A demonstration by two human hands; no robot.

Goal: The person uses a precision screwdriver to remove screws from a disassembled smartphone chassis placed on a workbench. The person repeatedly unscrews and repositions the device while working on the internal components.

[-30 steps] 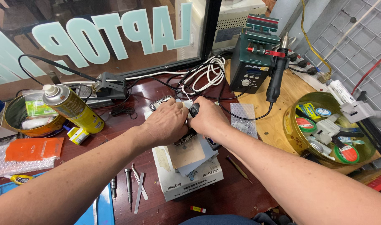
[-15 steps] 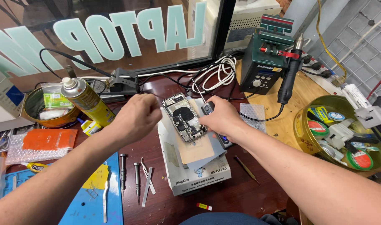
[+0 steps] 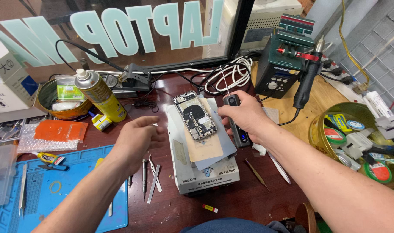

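Phone [image 3: 194, 115] lying opened on heating pad [image 3: 214, 142]; right hand [image 3: 246, 116] gripping electric screwdriver [image 3: 236, 121] at 3 o'clock, left hand [image 3: 139, 137] released at 9, risking a slip onto the exposed board.

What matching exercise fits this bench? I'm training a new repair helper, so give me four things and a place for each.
Things:
1. opened phone
2. spray can
3. powered screwdriver
4. tweezers

Places:
A. in the right hand
B. on the white heating box
C. on the table below the left hand
D. beside the round tin

Pairs: 1-B, 2-D, 3-A, 4-C
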